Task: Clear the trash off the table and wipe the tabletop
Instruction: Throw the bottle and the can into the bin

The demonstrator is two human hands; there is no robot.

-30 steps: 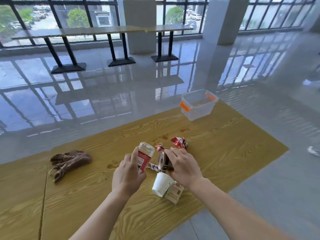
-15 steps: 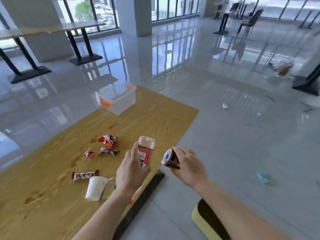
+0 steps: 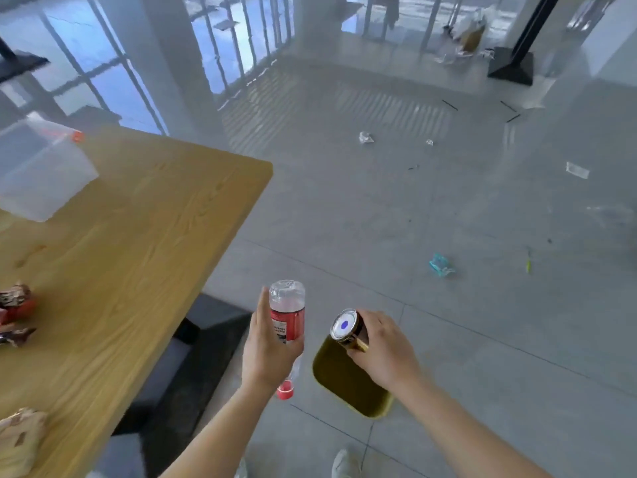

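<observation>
Fingers of left hand (image 3: 267,357) clasp the bottle (image 3: 287,322) upright, cap down; right hand (image 3: 384,351) clasps the leftward-tilted can (image 3: 348,331)

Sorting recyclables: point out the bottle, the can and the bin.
bottle (image 3: 287,320), head view, on its red label.
can (image 3: 344,326), head view, on its round end.
bin (image 3: 339,376), head view, on its inner wall.
</observation>
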